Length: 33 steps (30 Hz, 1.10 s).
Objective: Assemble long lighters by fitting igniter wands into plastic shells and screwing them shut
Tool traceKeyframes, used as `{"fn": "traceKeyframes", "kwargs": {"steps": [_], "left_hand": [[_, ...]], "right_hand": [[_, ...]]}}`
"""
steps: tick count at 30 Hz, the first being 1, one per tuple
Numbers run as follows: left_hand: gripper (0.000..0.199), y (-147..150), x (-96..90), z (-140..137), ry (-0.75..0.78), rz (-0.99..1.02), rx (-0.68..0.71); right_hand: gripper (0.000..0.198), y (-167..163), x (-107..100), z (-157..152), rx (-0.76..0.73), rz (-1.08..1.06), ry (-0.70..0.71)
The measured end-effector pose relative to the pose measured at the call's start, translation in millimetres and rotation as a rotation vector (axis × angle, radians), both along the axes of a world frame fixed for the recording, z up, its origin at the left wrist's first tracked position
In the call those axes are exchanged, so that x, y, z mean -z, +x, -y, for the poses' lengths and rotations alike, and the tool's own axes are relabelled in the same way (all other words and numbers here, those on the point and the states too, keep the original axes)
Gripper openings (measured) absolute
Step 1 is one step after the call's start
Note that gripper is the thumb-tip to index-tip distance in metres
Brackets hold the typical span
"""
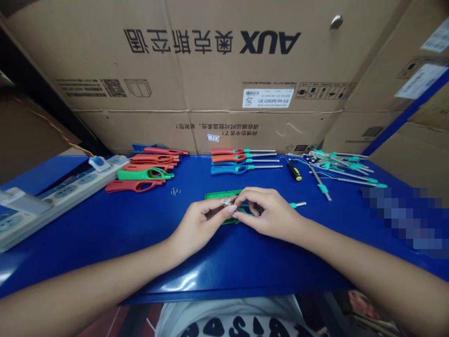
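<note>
My left hand (198,227) is closed in a pinch, with a small whitish part (226,202) showing at its thumb and forefinger. My right hand (271,213) is also closed, its fingertips meeting the left ones at that part; what the right fingers pinch is hidden. Under both hands lies a green lighter casing (220,194), its inside mostly covered by my fingers. A metal lighter tube with a teal collar (299,204) sticks out past the right hand.
Red, green and blue lighter casings (140,174) lie at left beside a power strip (79,187). Tiny screws (175,191) are nearby. Three lighters with tubes (242,159), a screwdriver (293,170) and a pile of teal-collared tubes (342,164) line the back, before a cardboard wall (196,93).
</note>
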<state>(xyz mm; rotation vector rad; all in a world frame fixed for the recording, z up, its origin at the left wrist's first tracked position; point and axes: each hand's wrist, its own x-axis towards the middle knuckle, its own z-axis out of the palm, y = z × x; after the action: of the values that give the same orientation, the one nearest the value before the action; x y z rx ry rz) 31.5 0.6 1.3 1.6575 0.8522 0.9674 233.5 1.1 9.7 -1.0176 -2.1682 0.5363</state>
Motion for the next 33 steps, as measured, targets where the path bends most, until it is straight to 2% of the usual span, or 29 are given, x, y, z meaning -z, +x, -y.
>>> {"fn": "traceKeyframes", "kwargs": {"steps": [3,8,11,14,16,19,21,23,25,28,33], "left_hand": [[0.03,-2.2,-0.1,-2.5,-0.022,0.012,-0.087],[0.035,-7.7,-3.8,-11.0,0.062,0.015,-0.206],[0.037,-9.0,-5.1,-13.3,0.062,0.018,-0.203],[0.039,-8.6,-4.8,-12.9,-0.007,0.018,-0.157],[0.039,-8.1,-4.9,-12.2,-0.051,0.006,-0.135],[0.041,-7.6,-5.6,-11.7,-0.105,0.018,-0.115],[0.041,-7.5,-5.6,-12.1,-0.143,0.032,-0.108],[0.042,-7.5,-5.0,-13.0,-0.193,0.041,-0.095],[0.041,-7.4,-4.1,-14.0,-0.239,0.053,-0.073],[0.038,-7.2,-2.7,-15.4,-0.269,0.048,-0.037],[0.034,-8.2,-0.4,-16.1,-0.196,-0.038,-0.022]], "right_hand": [[0.014,5.7,-4.6,-4.2,0.014,0.066,0.011],[0.014,12.1,-12.5,-3.3,-0.004,0.189,0.015],[0.013,14.0,-15.0,-0.2,-0.084,0.382,0.034],[0.011,14.3,-14.6,0.2,-0.158,0.508,0.008],[0.007,14.2,-12.9,-2.2,-0.19,0.456,-0.042],[0.003,14.3,-9.4,-8.6,-0.17,0.259,-0.162],[0.009,14.8,-6.9,-13.4,-0.097,0.128,-0.346],[0.02,15.4,-4.4,-17.8,-0.034,-0.002,-0.597],[0.032,15.9,-1.9,-21.5,-0.034,-0.131,-0.783],[0.041,16.7,1.2,-25.7,-0.091,-0.229,-0.856],[0.037,19.8,3.7,-29.5,-0.177,-0.194,-0.853]]}}
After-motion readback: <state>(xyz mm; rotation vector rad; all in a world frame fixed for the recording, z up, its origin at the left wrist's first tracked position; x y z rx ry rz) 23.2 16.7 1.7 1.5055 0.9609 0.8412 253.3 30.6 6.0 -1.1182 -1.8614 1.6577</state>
